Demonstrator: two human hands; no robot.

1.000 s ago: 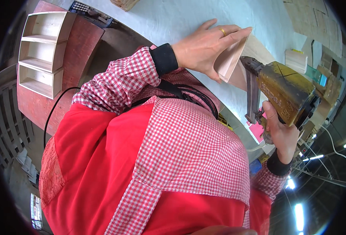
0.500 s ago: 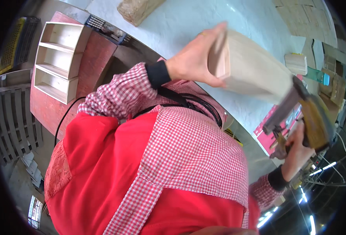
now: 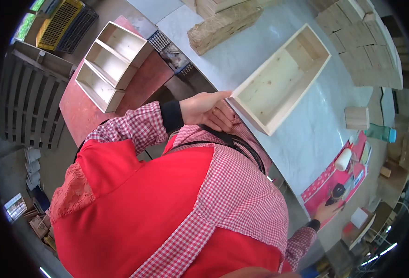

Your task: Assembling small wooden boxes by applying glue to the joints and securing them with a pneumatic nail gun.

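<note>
Open-topped wooden box (image 3: 280,85), pale pine, one inner divider near its far end. It lies flat on the grey worktable (image 3: 306,139), its near corner at the table edge.

Left hand (image 3: 209,110) at that near corner: fingertips touch the box rim, fingers loosely curled, not wrapped around anything.

Right hand (image 3: 327,211) far out to the right, at the edge of a red mat (image 3: 334,183) on the table. Fingers close around a small dark object (image 3: 337,191); too small to say what it is, and the grip itself is unclear.

On the mat, a pale roll (image 3: 343,159). Just beyond it, a small wood block (image 3: 356,117) and a green bottle (image 3: 379,133).

Far side of the table: a straw-coloured bundle (image 3: 223,25). Off the table to the left, a shelved wooden box (image 3: 112,65) on a red surface.
</note>
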